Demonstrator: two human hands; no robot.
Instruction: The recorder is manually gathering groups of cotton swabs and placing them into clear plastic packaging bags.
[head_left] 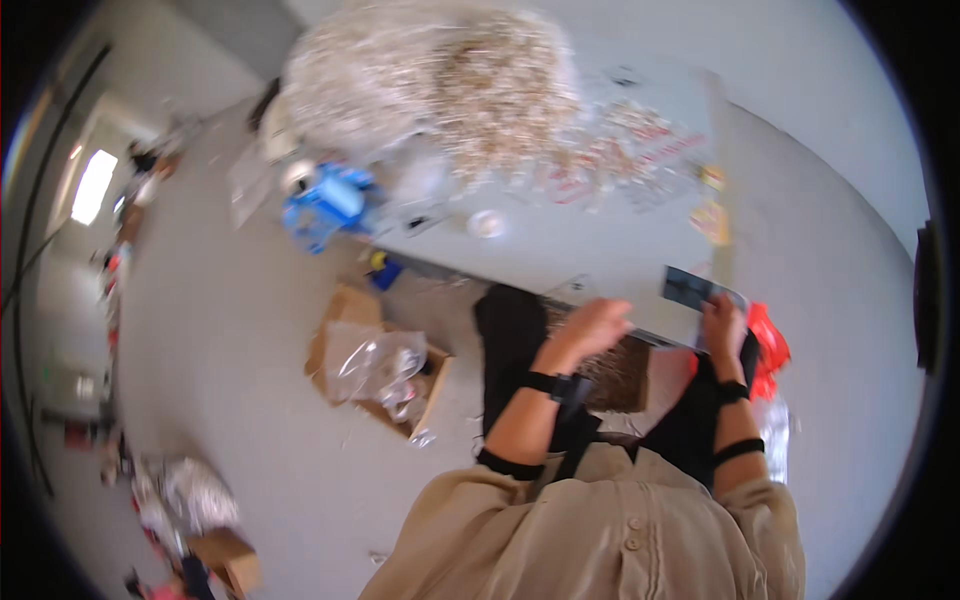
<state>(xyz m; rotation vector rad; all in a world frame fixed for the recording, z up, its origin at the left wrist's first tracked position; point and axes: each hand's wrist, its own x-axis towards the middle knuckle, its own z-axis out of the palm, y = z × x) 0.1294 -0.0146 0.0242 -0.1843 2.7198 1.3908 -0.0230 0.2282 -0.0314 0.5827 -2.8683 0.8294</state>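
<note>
My right hand [722, 325] is at the right part of the table's near edge, its fingers closed on a dark flat rectangular piece [687, 287]. The piece lies low over the pale table top [590, 235]; its exact kind is too blurred to tell. To the left, my left hand [598, 325] hovers by the same edge, fingers curled together and pointing right. Whatever it may hold is too small or smeared to make out. Below the hands, between my legs, an open box [620, 375] holds brownish small bits. A red plastic bag [768, 350] hangs just beyond my right hand.
A large clear bag [350, 85] and a heap of small beige pieces [505, 90] cover the far table. Nearer are a small white round item [487, 224] and a blue item [338, 200] at the left corner. A cardboard box [437, 390] with clear plastic stands on the floor.
</note>
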